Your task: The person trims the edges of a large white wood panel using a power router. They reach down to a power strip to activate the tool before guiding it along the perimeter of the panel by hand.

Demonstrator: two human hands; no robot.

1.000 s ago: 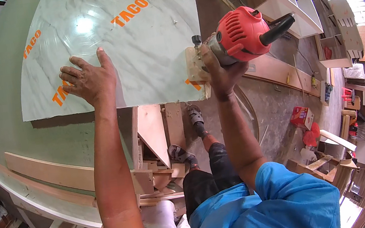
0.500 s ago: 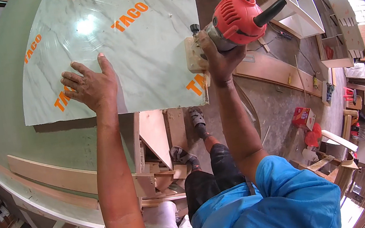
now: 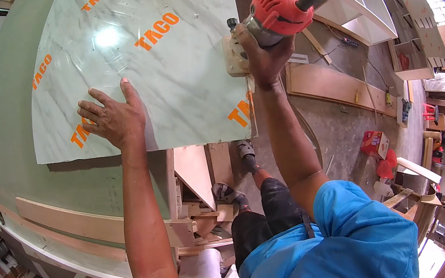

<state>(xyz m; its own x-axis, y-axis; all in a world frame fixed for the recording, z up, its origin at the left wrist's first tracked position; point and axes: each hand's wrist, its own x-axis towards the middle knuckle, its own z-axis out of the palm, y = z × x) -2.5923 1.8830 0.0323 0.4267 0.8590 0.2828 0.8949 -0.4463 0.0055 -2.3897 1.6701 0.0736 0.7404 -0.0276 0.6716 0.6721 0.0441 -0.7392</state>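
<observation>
My left hand (image 3: 114,116) lies flat with fingers spread on a white, grey-veined marble-look panel (image 3: 168,84). Clear film with orange lettering covers this panel. At its right edge, my right hand (image 3: 268,60) is wrapped round the metal body of a red trim router (image 3: 279,7). The router's pale base (image 3: 235,56) sits against the panel edge, with a dark knob above it. A thick black cord sleeve sticks out from the red housing. The router's bit is hidden from view.
Beneath the panel is a green work surface (image 3: 8,130), with wooden strips (image 3: 67,214) along its near side. White cabinet boxes (image 3: 362,17) stand at the far right. A long board (image 3: 335,87), cables and a red box (image 3: 374,143) lie on the floor. Offcuts lie near my feet.
The router in my right hand has moved away from me along the panel's right edge. My left hand stays flat at about the same spot on the panel. The whole view has shifted slightly.
</observation>
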